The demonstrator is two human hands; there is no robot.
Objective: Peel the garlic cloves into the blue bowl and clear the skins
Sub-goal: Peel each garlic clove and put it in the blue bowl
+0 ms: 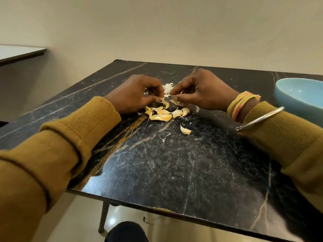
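Several unpeeled garlic cloves (pixel 164 114) lie in a loose heap about mid-worktop (pixel 174 163), just under my hands, so I can pick up the next one without reaching. One stray clove (pixel 185 130) sits apart, a little toward the near edge.

My left hand (pixel 138 95) and right hand (pixel 201 92) are close together above the heap, fingertips almost meeting. The left pinches the clove in hand (pixel 162 100) to steady it, and the right pinches a strip of skin (pixel 172 95) to pull it away. My fingers cover most of that clove. Its pale end seems to point down at the heap, but I can't tell its long axis for sure.

The heaped cloves are crescents lying flat, their long axes mostly running left to right across the worktop. The stray one slants, with its pointed tip toward the far left.

Torn white skins (pixel 168 87) are piled just beyond my hands, toward the far edge, clear of the unpeeled cloves. The blue bowl (pixel 300 96) waits at the right edge, well apart from the heap. What I can see of its inside holds no cloves, so I judge the peeling has barely started.
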